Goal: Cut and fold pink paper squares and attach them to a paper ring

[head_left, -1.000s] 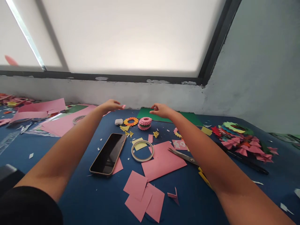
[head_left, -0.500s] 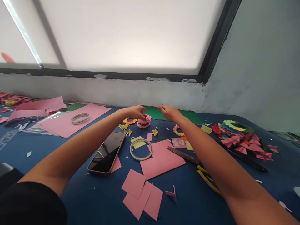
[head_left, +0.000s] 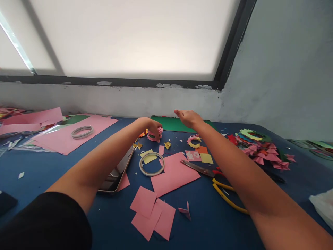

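Observation:
My left hand (head_left: pixel 153 127) reaches to the back of the table, its fingers bent down over a stack of pink zigzag-edged paper rings (head_left: pixel 151 136) and gripping it. Part of the stack is hidden behind the fingers. To its right, my right hand (head_left: pixel 191 119) is raised above a green sheet (head_left: pixel 169 123), thumb and forefinger pressed together and pointing left. Anything between those fingertips is too small to make out. Beneath that wrist lies a pink and yellow paper ring (head_left: pixel 191 141). A small folded yellow paper piece (head_left: pixel 167 145) sits between the hands.
Scissors with yellow handles (head_left: pixel 226 198) lie under my right forearm, a phone (head_left: pixel 118 175) under my left. A tape roll (head_left: pixel 142 167) rests by pink sheets (head_left: pixel 177 177). Pink squares (head_left: pixel 145 222) lie in front. At right is a pile of folded paper decorations (head_left: pixel 270 152); another tape roll (head_left: pixel 82 132) is left.
My left hand has come down over the pink ring stack, fingers now in front of it. My right hand has risen slightly relative to the green sheet. The camera view has shifted a little right.

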The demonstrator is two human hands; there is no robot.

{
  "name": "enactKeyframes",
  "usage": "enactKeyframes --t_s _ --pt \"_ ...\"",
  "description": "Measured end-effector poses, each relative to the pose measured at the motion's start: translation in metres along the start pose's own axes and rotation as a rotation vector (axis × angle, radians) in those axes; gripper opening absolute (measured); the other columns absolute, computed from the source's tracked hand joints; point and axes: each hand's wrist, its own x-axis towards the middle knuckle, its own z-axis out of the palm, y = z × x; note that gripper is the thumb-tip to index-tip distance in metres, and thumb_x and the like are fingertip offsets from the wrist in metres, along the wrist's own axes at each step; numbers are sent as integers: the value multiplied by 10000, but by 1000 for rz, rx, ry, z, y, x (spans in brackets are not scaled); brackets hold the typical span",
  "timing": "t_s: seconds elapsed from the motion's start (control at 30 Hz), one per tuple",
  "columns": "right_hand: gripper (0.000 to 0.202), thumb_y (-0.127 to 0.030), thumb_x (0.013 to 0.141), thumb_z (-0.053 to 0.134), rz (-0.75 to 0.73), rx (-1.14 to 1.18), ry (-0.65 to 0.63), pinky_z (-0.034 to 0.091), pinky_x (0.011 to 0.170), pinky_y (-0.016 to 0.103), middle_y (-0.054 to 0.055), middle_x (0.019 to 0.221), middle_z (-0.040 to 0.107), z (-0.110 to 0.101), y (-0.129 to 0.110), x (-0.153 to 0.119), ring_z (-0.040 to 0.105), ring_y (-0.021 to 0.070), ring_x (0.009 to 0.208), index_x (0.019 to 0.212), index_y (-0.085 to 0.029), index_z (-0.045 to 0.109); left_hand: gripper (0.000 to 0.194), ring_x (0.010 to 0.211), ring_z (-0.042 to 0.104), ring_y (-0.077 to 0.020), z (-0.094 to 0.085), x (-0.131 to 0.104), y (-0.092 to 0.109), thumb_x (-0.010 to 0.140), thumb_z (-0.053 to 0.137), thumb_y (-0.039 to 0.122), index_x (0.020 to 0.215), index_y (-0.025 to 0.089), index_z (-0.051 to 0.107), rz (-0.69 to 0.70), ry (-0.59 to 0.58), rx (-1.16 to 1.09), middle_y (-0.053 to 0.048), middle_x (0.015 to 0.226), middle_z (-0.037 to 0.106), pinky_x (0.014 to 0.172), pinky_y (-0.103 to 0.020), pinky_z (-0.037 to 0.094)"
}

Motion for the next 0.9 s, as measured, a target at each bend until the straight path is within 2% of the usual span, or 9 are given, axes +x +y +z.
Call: enactKeyframes --t_s 0.1,0.23,0.47,0.63,0.73,0.83,0.9 --pt "843 -731 797 10 15 -12 12 378 665 320 124 1049 655 -2 8 -3 583 302 955 1030 -215 634 995 1070 525 -347 3 2 3 421 791 391 1321 278 384 -8 -47 -11 -122 1361 418 710 -333 542" --pt "824 -721 809 32 39 -14 11 370 635 322 131 1010 664 2 14 -5 592 308 923 975 -209 655 1004 999 573 -336 6 -2 5 442 780 391 1341 258 351 -20 -52 -9 -140 1297 478 666 -315 551" --pt "785 -689 837 57 30 -2 -13 378 655 317 128 1006 668 7 11 -4 593 292 924 936 -201 663 957 951 596 -321 4 -6 6 461 767 373 1325 254 375 -27 -41 31 -128 1218 547 692 -324 545" --pt "742 -655 862 93 26 16 -64 392 716 327 146 1065 648 8 10 -4 577 295 977 994 -181 648 929 1008 560 -324 6 -4 5 452 764 377 1302 269 405 -8 -7 43 -117 1274 513 747 -335 526" --pt "629 -641 857 271 -4 53 -174 406 736 314 146 1045 660 9 9 -6 584 280 964 979 -160 658 895 1003 561 -303 7 -5 3 466 753 404 1287 279 420 8 20 35 -94 1267 522 767 -324 513" --pt "462 -589 783 509 -89 137 -385 435 707 264 82 996 688 9 3 -11 613 227 899 946 -193 684 829 950 586 -274 7 -8 1 495 732 421 1262 284 447 17 28 21 -76 1203 572 751 -305 511" --pt "405 -553 735 592 -140 199 -520 454 684 245 52 967 696 9 -2 -15 623 200 867 944 -222 693 791 933 591 -267 7 -7 0 514 715 421 1249 273 462 22 37 16 -77 1168 592 747 -306 509"
